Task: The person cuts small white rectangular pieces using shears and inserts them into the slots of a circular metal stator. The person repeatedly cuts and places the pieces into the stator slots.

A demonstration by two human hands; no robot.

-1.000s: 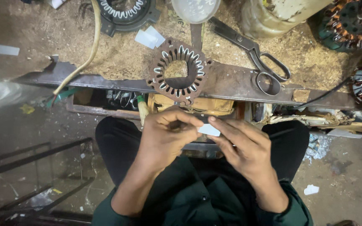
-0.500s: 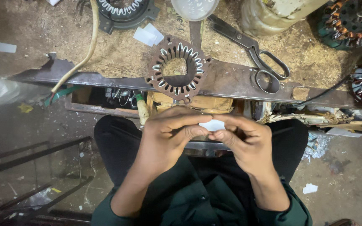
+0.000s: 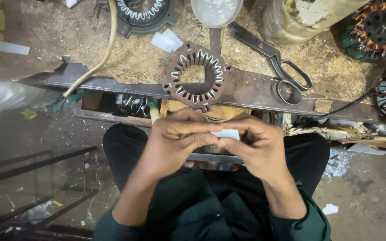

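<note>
Two hands meet above the lap: left hand (image 3: 175, 136) and right hand (image 3: 253, 145) both pinch a small white paper slip (image 3: 225, 133) between fingertips, just below the round brown slotted metal stator core (image 3: 196, 76) on the bench edge.

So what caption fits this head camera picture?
Both hands, left hand and right hand, pinch a small white slip below a slotted metal ring.

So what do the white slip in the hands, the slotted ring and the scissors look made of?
White slip: thin, matte, flat-edged, probably paper or insulating sheet. Slotted ring: rusty brown metal, likely steel, with white slot liners. Scissors: dull grey metal, worn.
</note>
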